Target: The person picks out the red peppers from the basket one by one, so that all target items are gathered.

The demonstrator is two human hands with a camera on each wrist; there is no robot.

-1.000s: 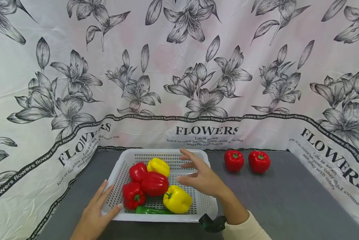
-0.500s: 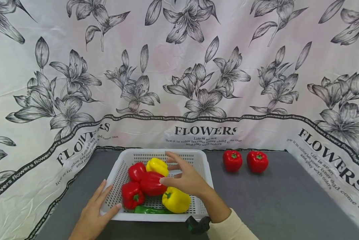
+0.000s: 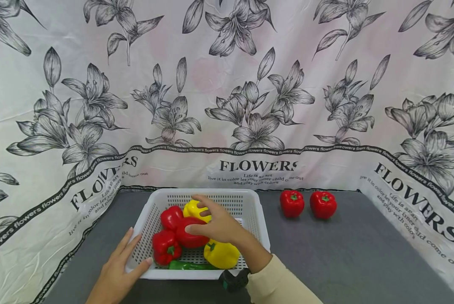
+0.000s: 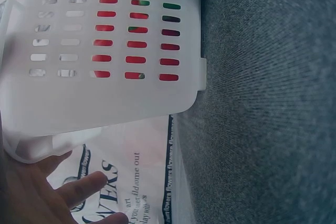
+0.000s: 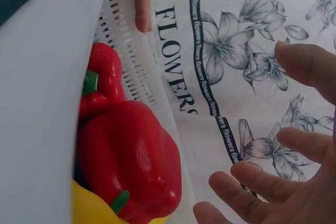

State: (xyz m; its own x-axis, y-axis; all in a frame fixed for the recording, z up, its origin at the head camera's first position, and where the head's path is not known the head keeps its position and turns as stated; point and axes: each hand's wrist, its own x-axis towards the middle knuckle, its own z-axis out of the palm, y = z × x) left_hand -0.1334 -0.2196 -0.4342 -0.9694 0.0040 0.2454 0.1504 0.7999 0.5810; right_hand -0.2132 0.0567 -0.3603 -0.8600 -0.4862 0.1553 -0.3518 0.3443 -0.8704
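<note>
A white perforated basket (image 3: 263, 228) holds red bell peppers (image 3: 166, 248), a yellow bell pepper (image 3: 221, 255) at the front, another yellow bell pepper (image 3: 191, 209) behind, and a long green pepper (image 3: 190, 265). My left hand (image 3: 117, 269) rests at the basket's front left corner, thumb over the rim, fingers stretched along the side. Over the basket hovers my right hand (image 3: 217, 223), fingers spread and nothing held. Its thumb overlaps the big middle red bell pepper (image 3: 186, 237) in the head view. The right wrist view shows a gap between that hand (image 5: 299, 182) and the pepper.
Two more red bell peppers (image 3: 292, 203) stand on the grey table (image 3: 325, 261) to the right of the basket. A white flower-printed cloth (image 3: 208, 118) hangs behind and along both sides. A dark wrist device (image 3: 234, 280) sits on my right wrist.
My right hand has moved left across the basket, from its right half to above the middle red bell pepper. The left hand has stayed at the corner.
</note>
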